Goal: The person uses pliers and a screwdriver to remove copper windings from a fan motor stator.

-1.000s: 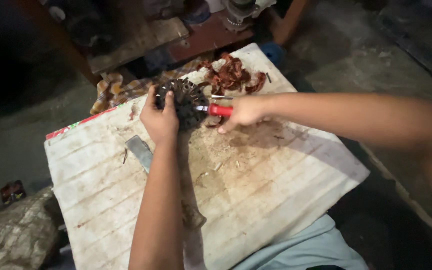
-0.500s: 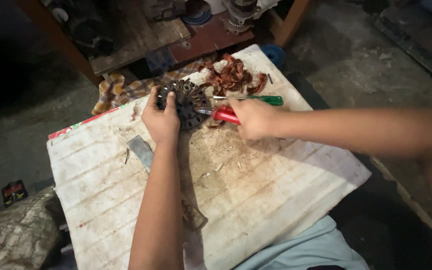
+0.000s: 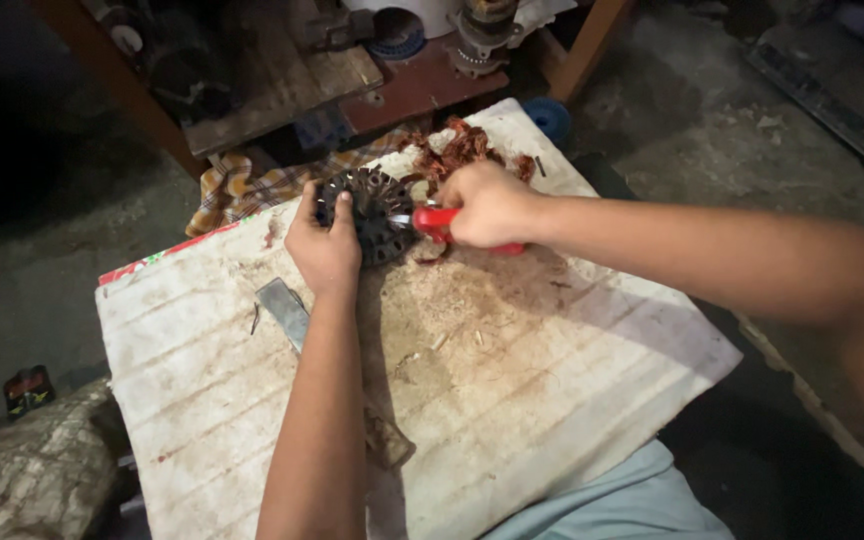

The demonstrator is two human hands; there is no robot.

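A: What is held at the far edge of the board (image 3: 512,400)?

B: A dark, round slotted stator (image 3: 372,212) is pressed onto the board by the left hand (image 3: 324,248), whose fingers are closed over its near-left rim. A red-handled tool (image 3: 437,222) is gripped in the closed fist of the right hand (image 3: 492,205), and its metal tip is laid against the stator's right side.

A: How is the board itself described?

B: A white, ridged panel is shown, stained brown and strewn with small chips, most thickly just near of the stator. A flat grey metal strip (image 3: 284,312) is seen lying left of the left forearm. A tangle of reddish copper wire (image 3: 462,150) is heaped at the far edge, just beyond the right hand.

A: And the room around the board?

B: A checked yellow cloth (image 3: 237,190) is tucked under the far-left edge. Beyond it, a wooden bench (image 3: 282,90) loaded with dim metal parts is seen. A blue round object (image 3: 550,118) is placed at the far-right corner. Bare, dusty concrete floor (image 3: 712,130) is shown to the right, and a rough stone (image 3: 32,480) is seen at the near-left corner.
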